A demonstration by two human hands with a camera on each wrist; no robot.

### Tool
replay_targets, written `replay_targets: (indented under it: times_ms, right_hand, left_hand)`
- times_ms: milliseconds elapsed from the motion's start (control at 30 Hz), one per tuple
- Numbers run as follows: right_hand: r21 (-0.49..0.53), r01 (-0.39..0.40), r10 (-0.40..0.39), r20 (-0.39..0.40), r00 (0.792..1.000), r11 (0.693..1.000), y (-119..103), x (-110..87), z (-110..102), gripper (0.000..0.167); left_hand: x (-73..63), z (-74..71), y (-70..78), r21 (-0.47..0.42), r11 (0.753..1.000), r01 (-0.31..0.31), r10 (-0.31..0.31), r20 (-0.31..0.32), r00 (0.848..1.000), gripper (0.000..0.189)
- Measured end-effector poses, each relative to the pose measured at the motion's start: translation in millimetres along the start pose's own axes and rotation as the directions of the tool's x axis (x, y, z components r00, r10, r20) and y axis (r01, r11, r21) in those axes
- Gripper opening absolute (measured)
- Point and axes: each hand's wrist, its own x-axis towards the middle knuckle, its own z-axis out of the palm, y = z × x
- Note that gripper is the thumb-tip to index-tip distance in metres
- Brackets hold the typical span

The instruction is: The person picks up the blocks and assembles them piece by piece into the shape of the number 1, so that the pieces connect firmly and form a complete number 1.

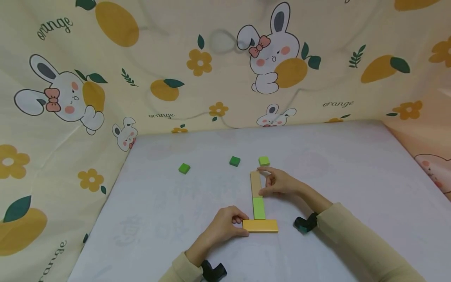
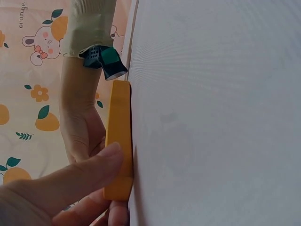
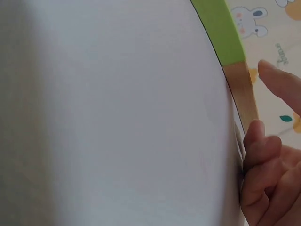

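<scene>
A yellow block [image 1: 260, 226] lies crosswise on the white table, its left end pinched between the thumb and fingers of my left hand [image 1: 226, 224]. The left wrist view shows the thumb pressed on this yellow block [image 2: 119, 127]. Beyond its middle, a light green block [image 1: 258, 208] and a plain wooden block [image 1: 255, 184] run in line away from me. My right hand [image 1: 282, 182] is at the wooden block's right side, index fingertip by the far end and thumb near the right edge. In the right wrist view the thumb looks raised off the wooden block [image 3: 241, 87].
Small green blocks lie farther back: one at left [image 1: 184, 168], a darker one [image 1: 235, 161] in the middle, and a lighter one [image 1: 264, 161] just beyond my right hand. A patterned cloth [image 1: 197, 35] hangs behind the table. Dark wrist devices [image 1: 305, 223] hang below both sleeves.
</scene>
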Motion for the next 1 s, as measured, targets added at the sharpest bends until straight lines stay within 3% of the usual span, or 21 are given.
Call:
replay_targets:
  times_ms: [200, 433, 633, 767, 1000]
  right_hand:
    - [-0.045, 0.042, -0.047, -0.112, 0.993, 0.998, 3, 3.1, -8, 0.076]
    - [-0.05, 0.05, -0.063, -0.284, 0.957, 0.997, 4, 13.9, -20, 0.059]
    - [-0.039, -0.003, -0.012, -0.382, 0.924, 0.999, 3, 23.4, -24, 0.055]
    - [-0.004, -0.038, 0.033, -0.393, 0.919, 0.999, 4, 28.7, -29, 0.058]
    - [-0.015, -0.07, 0.061, -0.344, 0.937, 0.997, 14, 38.2, -37, 0.06]
  left_hand:
    - [-0.4, -0.6, 0.6, -0.004, 1.0, 0.005, -0.005, 0.003, 1.0, 0.03]
    - [-1.0, -0.7, -0.1, 0.005, 1.0, -0.003, 0.003, -0.002, 1.0, 0.03]
    - [-0.7, -0.5, 0.0, 0.002, 1.0, -0.01, 0.01, 0.0, 1.0, 0.031]
    - [-0.6, 0.0, 0.1, 0.001, 1.0, -0.01, 0.01, -0.003, 1.0, 0.031]
    - [-1.1, 0.0, 1.2, -0.001, 1.0, -0.002, 0.002, -0.007, 1.0, 0.031]
